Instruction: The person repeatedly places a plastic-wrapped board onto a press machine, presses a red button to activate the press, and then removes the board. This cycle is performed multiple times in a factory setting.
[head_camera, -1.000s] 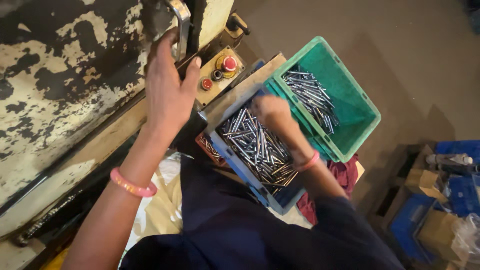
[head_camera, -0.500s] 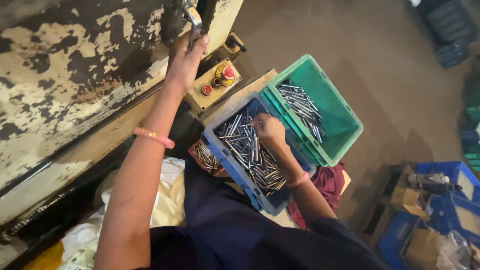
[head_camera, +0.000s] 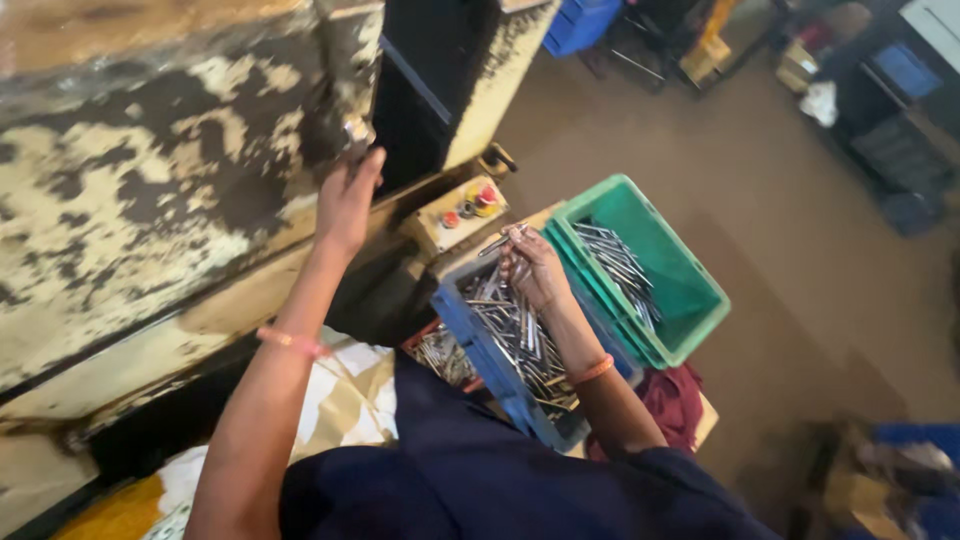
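One thin silvery metal rod (head_camera: 503, 240) sits pinched in the right hand (head_camera: 530, 268), its grip clamped.

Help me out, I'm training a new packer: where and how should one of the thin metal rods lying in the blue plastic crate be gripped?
Probably at mid-length, pinched across its thin width from above. The thin metal rods lie flat and jumbled in the blue plastic crate, open only at the top, with walls blocking the sides. The right hand holds one above the pile like that.

- A brown cardboard box (head_camera: 868, 490), blurred, sits at my lower right on the floor.
- Another small tan box (head_camera: 797, 66) stands far off, top right.
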